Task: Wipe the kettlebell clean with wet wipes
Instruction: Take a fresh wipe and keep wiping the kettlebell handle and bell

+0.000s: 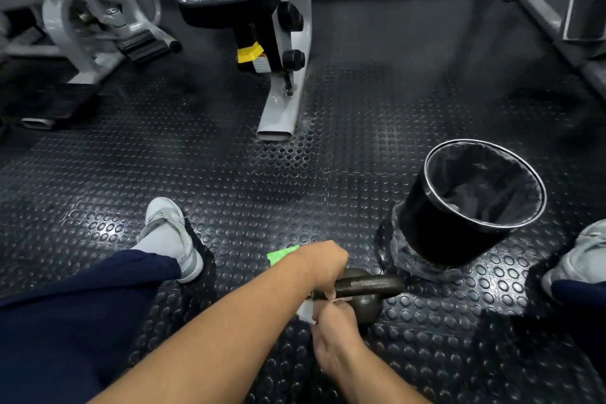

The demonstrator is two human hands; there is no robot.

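Note:
A dark iron kettlebell (369,297) stands on the studded rubber floor between my feet. My left hand (323,264) grips the left end of its handle from above. My right hand (334,331) holds a white wet wipe (306,311) against the left side of the kettlebell's body, fingers curled round the wipe. A green wipes packet (280,254) lies on the floor just behind my left wrist, mostly hidden by it.
A black bin (459,226) with a black liner stands tilted to the right of the kettlebell. My grey shoes (170,236) rest left and far right. A grey machine foot (282,108) and other gym frames stand further back.

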